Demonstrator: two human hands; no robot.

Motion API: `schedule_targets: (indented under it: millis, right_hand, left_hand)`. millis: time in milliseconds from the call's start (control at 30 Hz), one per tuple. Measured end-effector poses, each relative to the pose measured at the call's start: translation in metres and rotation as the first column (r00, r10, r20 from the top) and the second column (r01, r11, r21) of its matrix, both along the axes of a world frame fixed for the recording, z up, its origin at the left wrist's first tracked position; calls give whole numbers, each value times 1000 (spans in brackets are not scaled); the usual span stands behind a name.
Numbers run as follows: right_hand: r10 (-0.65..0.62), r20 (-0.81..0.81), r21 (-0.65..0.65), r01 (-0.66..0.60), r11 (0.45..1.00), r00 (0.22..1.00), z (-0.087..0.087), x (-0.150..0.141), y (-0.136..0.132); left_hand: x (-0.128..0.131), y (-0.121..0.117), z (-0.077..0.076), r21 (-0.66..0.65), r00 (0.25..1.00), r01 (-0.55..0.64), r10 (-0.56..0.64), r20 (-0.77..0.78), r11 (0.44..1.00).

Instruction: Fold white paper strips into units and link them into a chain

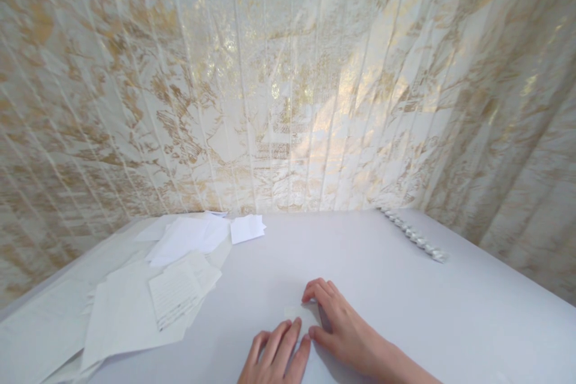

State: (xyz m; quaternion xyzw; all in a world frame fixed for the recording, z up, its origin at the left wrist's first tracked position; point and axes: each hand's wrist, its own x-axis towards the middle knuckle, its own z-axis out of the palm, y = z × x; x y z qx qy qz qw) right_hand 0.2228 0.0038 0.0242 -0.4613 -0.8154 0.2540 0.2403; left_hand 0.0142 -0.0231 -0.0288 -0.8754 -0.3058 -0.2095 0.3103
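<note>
A small piece of white paper (293,312) lies flat on the table near its front, hard to make out against the white top. My left hand (275,353) rests on it from the near side, fingers stretched out and fingertips down on the paper. Beside it on the right is my right hand (337,324), with bent fingers touching the paper's right side. A gap shows between its thumb and fingertips. The right thumb is close to the left hand's fingertips. Both hands partly cover the paper.
Loose white sheets (126,312) are spread over the table's left side, with a printed or written slip (175,288) on top. A small white paper stack (247,229) lies at the back. A zigzag chain of folded paper (416,237) lies back right. A patterned curtain (288,84) hangs behind the table (450,324).
</note>
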Motion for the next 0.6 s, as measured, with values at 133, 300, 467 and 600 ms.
schedule_targets:
  millis: [133,300,467,600]
  right_hand:
    - [9,18,-14,-8,1000,1000,3,0,-1]
    - [33,22,-61,-32,998,999,9,2,0]
    - [107,49,-142,-99,985,993,16,9,2]
    - [158,69,-182,-143,973,985,22,16,4]
  left_hand:
    - [-1,0,2,-30,1000,13,-13,3,999]
    - [-2,-1,3,-122,1000,21,-20,7,992]
    - [-13,-2,5,-108,999,-30,32,19,994]
    - [-23,-1,10,26,996,-25,27,-83,999]
